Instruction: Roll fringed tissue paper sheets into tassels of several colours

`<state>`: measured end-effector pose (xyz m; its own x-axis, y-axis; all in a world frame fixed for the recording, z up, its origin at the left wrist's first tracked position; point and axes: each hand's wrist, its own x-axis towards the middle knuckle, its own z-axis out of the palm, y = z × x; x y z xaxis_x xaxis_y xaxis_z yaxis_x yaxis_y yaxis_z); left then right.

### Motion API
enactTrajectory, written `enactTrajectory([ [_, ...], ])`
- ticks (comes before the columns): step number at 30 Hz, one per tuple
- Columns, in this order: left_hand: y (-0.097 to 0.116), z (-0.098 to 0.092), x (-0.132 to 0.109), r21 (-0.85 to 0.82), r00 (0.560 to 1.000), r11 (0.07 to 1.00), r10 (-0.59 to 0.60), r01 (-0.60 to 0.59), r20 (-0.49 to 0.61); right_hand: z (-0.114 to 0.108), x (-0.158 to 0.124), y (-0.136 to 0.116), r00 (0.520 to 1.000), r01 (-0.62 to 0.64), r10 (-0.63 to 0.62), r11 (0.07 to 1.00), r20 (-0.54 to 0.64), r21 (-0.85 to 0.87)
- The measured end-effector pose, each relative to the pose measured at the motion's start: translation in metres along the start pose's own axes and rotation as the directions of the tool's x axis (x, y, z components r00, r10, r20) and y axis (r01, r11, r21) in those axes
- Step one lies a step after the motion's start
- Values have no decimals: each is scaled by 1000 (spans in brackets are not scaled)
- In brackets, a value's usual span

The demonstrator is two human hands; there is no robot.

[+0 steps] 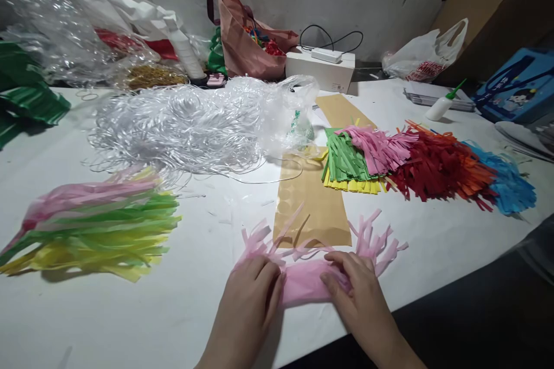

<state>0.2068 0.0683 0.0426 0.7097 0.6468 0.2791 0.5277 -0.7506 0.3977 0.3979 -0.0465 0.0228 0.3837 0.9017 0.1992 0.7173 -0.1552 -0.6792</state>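
Observation:
A pink fringed tissue-paper piece (305, 281) lies near the table's front edge, its cut strips fanning out at both ends. My left hand (253, 294) presses on its left part with fingers curled over the paper. My right hand (352, 288) grips its right part, fingers closed on the rolled middle. Just behind it lies a tan paper sheet (314, 207).
At the left lies a heap of pink, green and yellow fringe (95, 225). Finished tassels (415, 164) in green, pink, red, orange and blue sit at the right. Clear plastic strands (173, 127), bags, a white box (322, 69) and a glue bottle (441, 106) line the back of the white table (130, 311).

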Motion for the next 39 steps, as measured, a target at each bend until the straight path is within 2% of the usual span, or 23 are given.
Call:
enactTrajectory([
  [5, -1, 0, -2, -53, 999, 999, 1, -2, -32, 5, -3, 4, 999, -5, 10, 994, -47, 113],
  [8, -1, 0, -3, -62, 999, 998, -9, 6, -44, 6, -3, 5, 998, -34, 37, 997, -41, 75],
  [12, -2, 1, -2, -38, 999, 999, 1, -3, -54, 1, 2, 3, 999, -31, 30, 999, 32, 24],
  [19, -1, 6, -1, 81, 999, 997, 13, -9, -42, 3, 9, 0, 998, 62, -63, 994, -17, -89],
  [23, -2, 10, -2, 144, 998, 990, 18, -11, -52, 5, 8, 1, 999, 44, -44, 995, 10, -87],
  [26, -4, 10, -3, 124, 997, 992, 6, 3, -71, 3, 10, 1, 999, -3, 5, 998, 37, -56],
  [29, 0, 6, -6, 86, 986, 995, 72, -60, -152, -1, 15, -2, 996, -47, 49, 998, 71, -34],
  [31, 7, 3, -9, 71, 965, 983, 177, -167, -192, -4, 19, -4, 993, -57, 59, 998, 104, -26],
  [34, 16, 4, -11, 43, 936, 943, 331, -329, -115, -8, 24, -6, 986, -68, 72, 997, 153, -31],
  [36, 16, 6, -11, 49, 938, 940, 341, -338, -67, -10, 27, -6, 980, -73, 81, 996, 183, -47],
  [39, 3, 3, -10, 86, 960, 959, 276, -272, -40, -12, 30, -4, 977, -62, 75, 996, 201, -67],
])
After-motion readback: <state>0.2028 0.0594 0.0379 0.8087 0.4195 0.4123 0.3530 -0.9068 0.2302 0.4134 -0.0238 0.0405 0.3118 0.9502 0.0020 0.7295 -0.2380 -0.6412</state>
